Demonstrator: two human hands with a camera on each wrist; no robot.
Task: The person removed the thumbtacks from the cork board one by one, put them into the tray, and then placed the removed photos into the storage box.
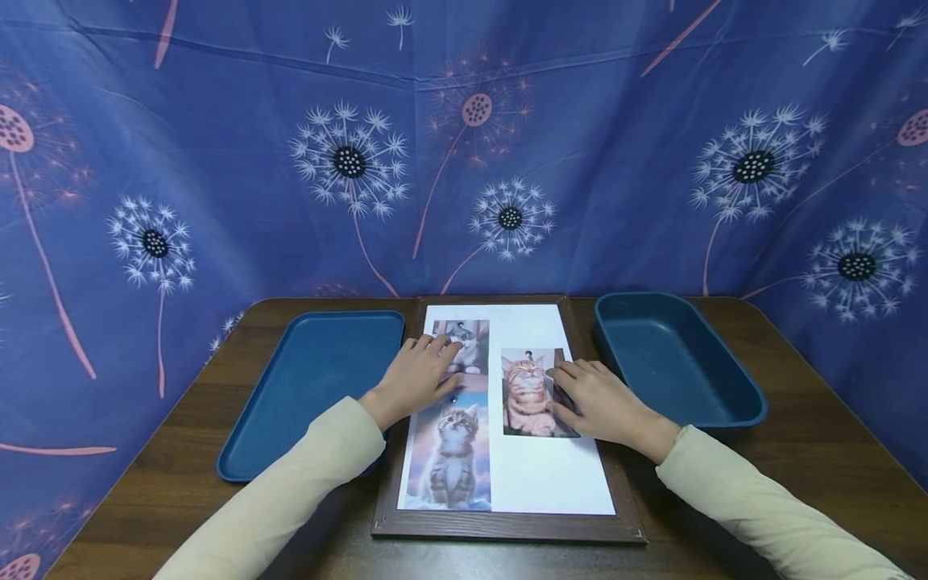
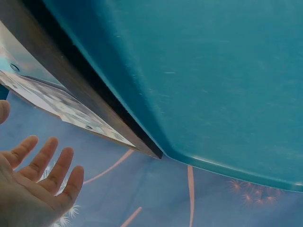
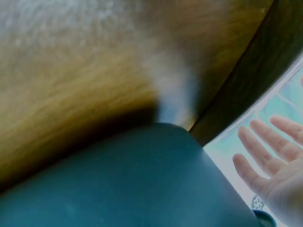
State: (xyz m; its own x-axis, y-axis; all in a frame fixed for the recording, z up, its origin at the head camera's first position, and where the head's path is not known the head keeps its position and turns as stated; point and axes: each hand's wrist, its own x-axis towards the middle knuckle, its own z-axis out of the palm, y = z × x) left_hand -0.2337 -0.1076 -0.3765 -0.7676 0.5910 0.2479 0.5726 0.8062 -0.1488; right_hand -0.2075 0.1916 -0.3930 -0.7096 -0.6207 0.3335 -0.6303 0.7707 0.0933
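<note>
A whiteboard [image 1: 551,479] with a brown wooden frame lies in the middle of the table in the head view. My left hand [image 1: 415,377] reaches over a grey-and-white kitten picture [image 1: 474,362] at the board's upper left, covering part of it. Below that is a tabby kitten picture [image 1: 451,463] on a pastel background. An orange cat picture [image 1: 524,395] lies right of centre, slightly askew, and the fingers of my right hand [image 1: 609,403] rest over its right edge. In both wrist views the fingers look extended and spread, with nothing gripped.
To the left of the board is a shallow blue tray [image 1: 312,387]. A deeper blue bin [image 1: 674,354] stands to its right, close to the frame. Behind the brown table [image 1: 819,475] hangs a blue dandelion-patterned cloth [image 1: 616,161].
</note>
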